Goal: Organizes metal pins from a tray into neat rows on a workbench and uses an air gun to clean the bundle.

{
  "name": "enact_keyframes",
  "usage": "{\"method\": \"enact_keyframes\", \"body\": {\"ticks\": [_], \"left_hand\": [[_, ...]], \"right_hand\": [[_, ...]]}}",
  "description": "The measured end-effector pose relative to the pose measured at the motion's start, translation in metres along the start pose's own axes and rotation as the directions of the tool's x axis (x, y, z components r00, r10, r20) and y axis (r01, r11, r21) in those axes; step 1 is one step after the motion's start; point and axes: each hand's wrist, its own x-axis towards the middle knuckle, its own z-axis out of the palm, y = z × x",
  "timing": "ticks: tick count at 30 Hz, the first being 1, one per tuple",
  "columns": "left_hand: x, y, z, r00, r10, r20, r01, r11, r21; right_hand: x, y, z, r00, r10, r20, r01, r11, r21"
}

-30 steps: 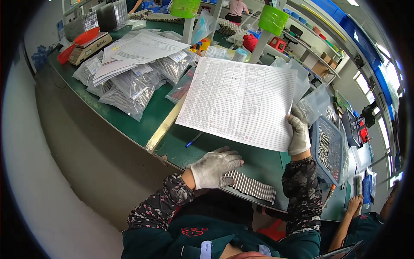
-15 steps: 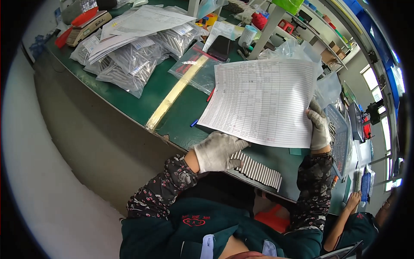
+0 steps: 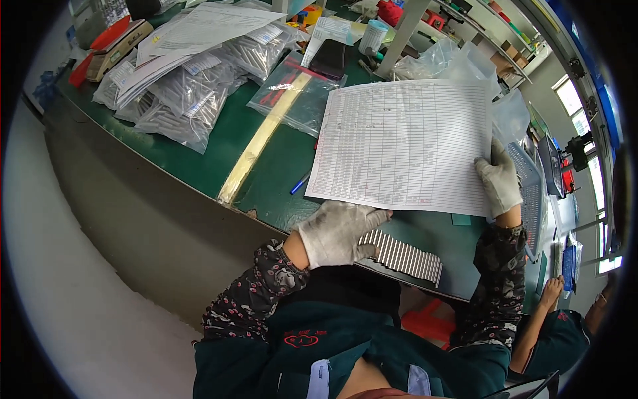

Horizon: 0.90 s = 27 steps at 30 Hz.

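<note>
White paper, a thin ruled sheet (image 3: 405, 146) with a slight bow in it, had shifted off the glossy yellow strip (image 3: 259, 146) within the last second, which uncovered a smooth black phone (image 3: 330, 58) beyond its top edge. The gloved right hand (image 3: 500, 179) pinched the sheet's right edge. Below the sheet, slim shiny metal rods (image 3: 402, 256) lay side by side along the green tabletop (image 3: 272, 179); the left hand (image 3: 335, 233), in soft, smudged fabric, stayed spread at their left end.
</note>
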Motion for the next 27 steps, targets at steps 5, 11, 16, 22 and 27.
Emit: {"method": "enact_keyframes", "body": {"ticks": [5,11,16,22,27], "left_hand": [[0.0,0.001,-0.001,0.997,-0.041,0.059,0.045,0.997,-0.059],[-0.002,0.0,0.002,1.0,-0.026,0.011,0.026,1.0,0.007],[-0.002,0.0,0.0,0.999,-0.003,-0.039,0.004,1.0,0.022],[0.0,-0.001,0.001,0.998,-0.035,0.052,0.036,0.999,-0.024],[0.001,0.001,-0.002,0.994,-0.066,0.084,0.073,0.994,-0.082]], "right_hand": [[-0.002,0.004,-0.001,0.996,-0.008,-0.089,0.014,0.998,0.064],[-0.007,0.01,-0.003,0.996,0.0,-0.093,0.002,1.0,0.022],[-0.006,0.011,-0.004,0.992,-0.018,-0.124,0.025,0.998,0.054],[-0.006,0.016,-0.007,0.987,-0.081,-0.141,0.094,0.991,0.091],[-0.006,0.017,-0.009,0.981,-0.114,-0.159,0.124,0.991,0.058]]}}
